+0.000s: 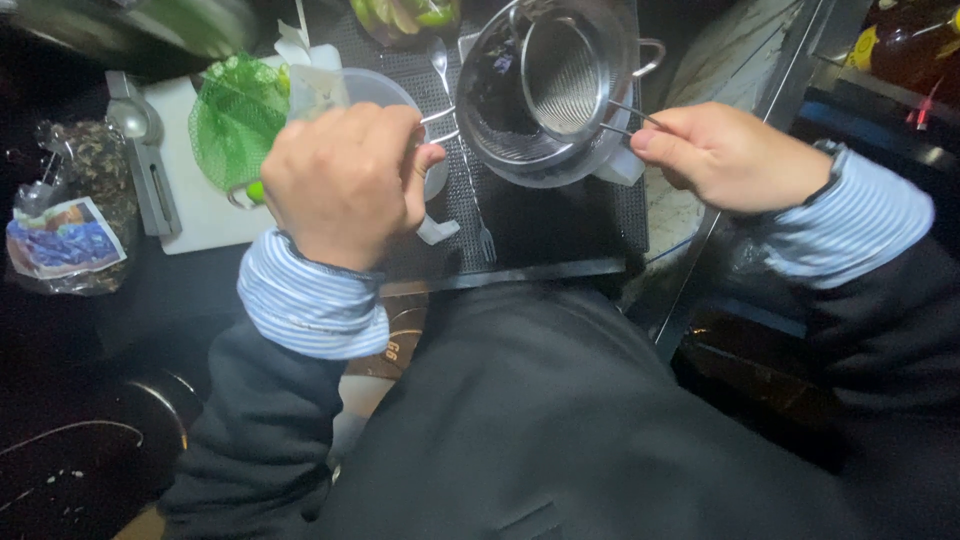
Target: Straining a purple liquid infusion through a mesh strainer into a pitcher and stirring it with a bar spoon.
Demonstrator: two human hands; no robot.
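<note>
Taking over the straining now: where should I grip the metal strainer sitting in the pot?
By its wire handle, from the right. The mesh strainer sits tilted inside the pot, and the handle pokes out over the rim there, where the right hand pinches it.

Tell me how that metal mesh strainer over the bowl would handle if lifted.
The strainer looks like thin wire mesh, so probably light and stiff. The right hand holds its thin wire handle, so it may tip bowl-end down. Tilted against the steel bowl, it could slide.
</note>
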